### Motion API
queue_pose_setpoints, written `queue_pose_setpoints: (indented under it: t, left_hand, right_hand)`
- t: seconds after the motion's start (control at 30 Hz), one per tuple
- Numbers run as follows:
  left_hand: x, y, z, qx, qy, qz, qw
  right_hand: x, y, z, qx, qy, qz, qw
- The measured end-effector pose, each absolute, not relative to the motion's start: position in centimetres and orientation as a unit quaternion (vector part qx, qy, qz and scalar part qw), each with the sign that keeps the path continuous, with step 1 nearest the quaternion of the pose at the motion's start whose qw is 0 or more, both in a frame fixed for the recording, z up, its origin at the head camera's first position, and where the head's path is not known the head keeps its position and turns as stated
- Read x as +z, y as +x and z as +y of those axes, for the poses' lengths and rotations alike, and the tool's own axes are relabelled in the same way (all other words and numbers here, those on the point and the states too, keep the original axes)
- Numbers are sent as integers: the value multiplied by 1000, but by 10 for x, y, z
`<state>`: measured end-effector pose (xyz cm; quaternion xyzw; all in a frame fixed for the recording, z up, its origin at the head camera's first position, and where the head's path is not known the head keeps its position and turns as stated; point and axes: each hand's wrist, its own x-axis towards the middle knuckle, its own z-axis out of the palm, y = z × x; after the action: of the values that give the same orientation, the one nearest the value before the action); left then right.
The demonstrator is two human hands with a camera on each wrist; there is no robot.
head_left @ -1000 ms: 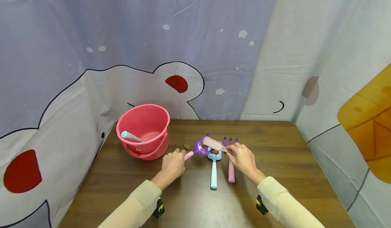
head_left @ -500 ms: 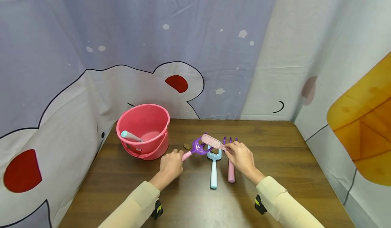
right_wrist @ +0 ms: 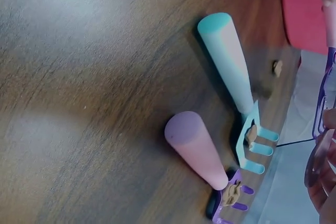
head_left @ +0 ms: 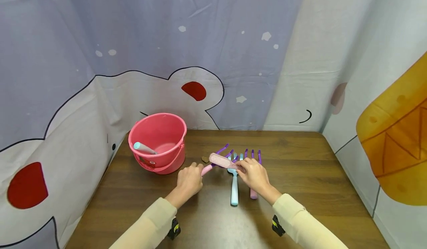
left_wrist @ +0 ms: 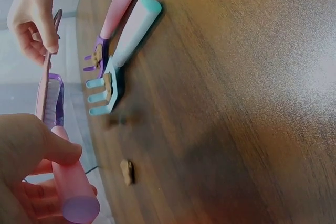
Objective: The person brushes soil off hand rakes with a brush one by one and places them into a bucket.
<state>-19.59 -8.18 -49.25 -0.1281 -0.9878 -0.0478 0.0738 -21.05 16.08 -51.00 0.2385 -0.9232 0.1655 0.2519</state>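
Purple rake [head_left: 207, 170] gripped in left hand [head_left: 190, 178], pink brush [head_left: 221, 160] pinched by right hand [head_left: 255, 174]

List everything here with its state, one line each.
Pink plastic bucket: upright.
White turquoise-ended tool: leaning inside it.
Pink-handled purple fork: gripped by left hand.
Flat pink brush: gripped by right hand.
Light-blue plastic fork: lying, brown lump on it.
Second purple fork: likewise.
Separate brown lump: loose on tabletop.

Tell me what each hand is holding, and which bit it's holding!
The left hand holds the purple fork by its pink handle. The right hand holds the pink brush by its handle.
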Motion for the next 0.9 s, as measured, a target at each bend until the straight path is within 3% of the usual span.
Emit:
queue_pose_setpoints:
  t: [0.9]
  left_hand:
    - [-493,-193,-79,-58,-122,-989,56]
  right_hand:
    - [-521,-218,176,146,157,-939,270]
